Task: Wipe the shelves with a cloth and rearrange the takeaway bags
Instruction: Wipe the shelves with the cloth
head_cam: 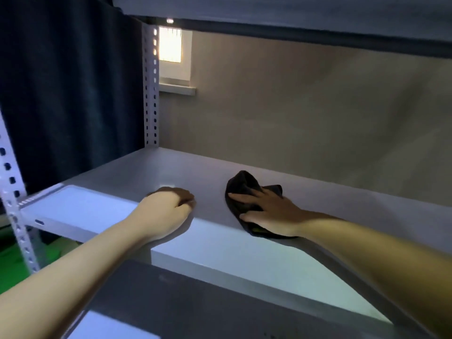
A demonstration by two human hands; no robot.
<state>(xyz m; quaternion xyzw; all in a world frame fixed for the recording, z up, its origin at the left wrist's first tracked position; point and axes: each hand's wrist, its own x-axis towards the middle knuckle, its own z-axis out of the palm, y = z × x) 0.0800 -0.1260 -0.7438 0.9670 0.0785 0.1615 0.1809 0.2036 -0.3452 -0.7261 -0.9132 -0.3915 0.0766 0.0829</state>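
Observation:
A grey metal shelf [137, 177] runs across the middle of the head view. On it lies a dark crumpled cloth [241, 185], pressed flat under my right hand [269, 212], whose fingers are spread over it. My left hand [166, 209] rests on the shelf about a hand's width to the left of the cloth, fingers curled under, with nothing visible in it. No takeaway bags are in view.
A perforated metal upright [151, 89] stands at the shelf's back left corner and another [14, 199] at the front left. An upper shelf [293, 23] hangs overhead and a lower shelf [171, 309] lies below. A dark curtain [68, 89] hangs at left, a beige wall [318, 113] behind.

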